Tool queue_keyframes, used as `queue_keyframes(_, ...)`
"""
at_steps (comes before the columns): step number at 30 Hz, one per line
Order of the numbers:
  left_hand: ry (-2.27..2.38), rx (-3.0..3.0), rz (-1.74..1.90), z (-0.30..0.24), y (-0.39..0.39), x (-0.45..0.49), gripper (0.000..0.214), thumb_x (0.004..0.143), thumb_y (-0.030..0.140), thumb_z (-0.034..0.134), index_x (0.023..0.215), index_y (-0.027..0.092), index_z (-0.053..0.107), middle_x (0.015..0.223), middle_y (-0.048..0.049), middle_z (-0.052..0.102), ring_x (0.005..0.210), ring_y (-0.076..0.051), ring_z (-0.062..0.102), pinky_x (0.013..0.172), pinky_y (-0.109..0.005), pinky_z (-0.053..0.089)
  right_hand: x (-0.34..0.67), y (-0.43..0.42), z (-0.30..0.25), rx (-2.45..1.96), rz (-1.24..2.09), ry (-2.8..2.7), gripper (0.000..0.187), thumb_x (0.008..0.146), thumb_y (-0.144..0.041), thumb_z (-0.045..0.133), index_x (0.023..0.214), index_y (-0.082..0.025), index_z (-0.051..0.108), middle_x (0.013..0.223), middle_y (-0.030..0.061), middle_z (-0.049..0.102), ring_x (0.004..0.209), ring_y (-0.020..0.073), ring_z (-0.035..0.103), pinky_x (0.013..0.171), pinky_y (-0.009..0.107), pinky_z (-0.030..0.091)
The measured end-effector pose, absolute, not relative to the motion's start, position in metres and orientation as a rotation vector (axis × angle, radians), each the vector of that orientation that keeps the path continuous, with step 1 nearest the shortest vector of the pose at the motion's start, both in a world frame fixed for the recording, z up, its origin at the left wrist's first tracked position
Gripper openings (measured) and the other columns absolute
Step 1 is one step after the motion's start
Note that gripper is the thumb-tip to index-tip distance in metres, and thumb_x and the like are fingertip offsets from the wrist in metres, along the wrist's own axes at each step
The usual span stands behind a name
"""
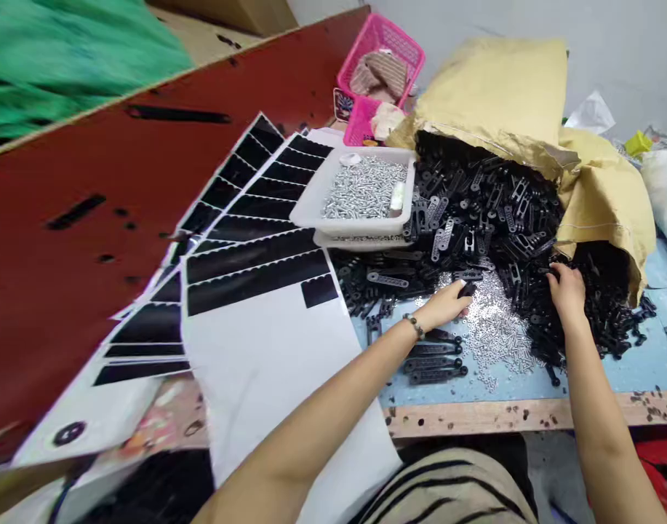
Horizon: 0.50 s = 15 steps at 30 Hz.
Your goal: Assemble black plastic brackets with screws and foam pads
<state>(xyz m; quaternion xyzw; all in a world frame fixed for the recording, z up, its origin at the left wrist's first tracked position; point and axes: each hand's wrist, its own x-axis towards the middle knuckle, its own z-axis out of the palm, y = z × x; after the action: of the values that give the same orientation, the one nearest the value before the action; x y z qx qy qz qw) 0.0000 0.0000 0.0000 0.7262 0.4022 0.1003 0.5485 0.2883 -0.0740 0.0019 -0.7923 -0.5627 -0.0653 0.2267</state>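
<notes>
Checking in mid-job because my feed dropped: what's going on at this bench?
A person is working bare-handed at a blue-topped bench. The left hand is on a black plastic part, beside a heap of silver screws. The right hand reaches into a pile of black plastic parts spilling from a yellow woven sack. More screws sit in a white tray.

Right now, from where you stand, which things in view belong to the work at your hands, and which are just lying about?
Part of the work: left hand, right hand, black plastic brackets, loose silver screws, white tray, yellow woven sack.

Probably lying about: pink plastic basket, green cloth, white sheets with black strips.
</notes>
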Motion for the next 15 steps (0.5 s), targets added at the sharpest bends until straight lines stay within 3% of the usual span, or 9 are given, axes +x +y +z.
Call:
queue_keyframes(4,0.941,1.773,0.274,0.013,-0.004,0.003,0.007,0.084,0.028,0.044,0.085,0.021,0.045,0.069,0.0021,0.058,0.062,-0.016,0.057,0.060,-0.027,0.043,0.273,-0.087,0.012,-2.006,-0.167,-1.415,0.026,0.087,-0.035,0.050,0.098,-0.015,0.064,0.095,0.0122,0.067,0.086,0.0246,0.058,0.084,0.041,0.046)
queue_keyframes(7,0.884,1.872,0.337,0.021,-0.009,0.004,0.013,0.086,0.026,0.045,0.097,0.021,0.049,0.088,-0.0016,0.062,0.081,-0.018,0.059,0.074,-0.031,0.045,0.238,-0.094,0.024,-1.824,0.149,-1.495,0.024,0.086,-0.037,0.055,0.097,-0.018,0.065,0.087,0.0067,0.067,0.073,0.0192,0.060,0.073,0.034,0.050)
queue_keyframes(10,0.731,2.051,0.437,0.026,-0.016,0.000,0.024,0.088,0.029,0.049,0.110,0.020,0.048,0.109,-0.0062,0.061,0.099,-0.021,0.058,0.088,-0.034,0.044,0.197,-0.096,0.035,-1.631,0.372,-1.782,0.019,0.088,-0.033,0.057,0.098,-0.020,0.067,0.085,0.0047,0.066,0.073,0.0171,0.061,0.071,0.030,0.050)
queue_keyframes(15,0.812,2.315,0.432,0.031,-0.021,-0.016,0.022,0.091,0.038,0.050,0.101,0.019,0.053,0.099,-0.0067,0.064,0.091,-0.023,0.062,0.079,-0.034,0.047,0.161,-0.094,0.049,-1.490,0.323,-1.962,0.020,0.092,-0.029,0.050,0.100,-0.019,0.066,0.084,0.0063,0.064,0.077,0.0180,0.061,0.072,0.031,0.051)
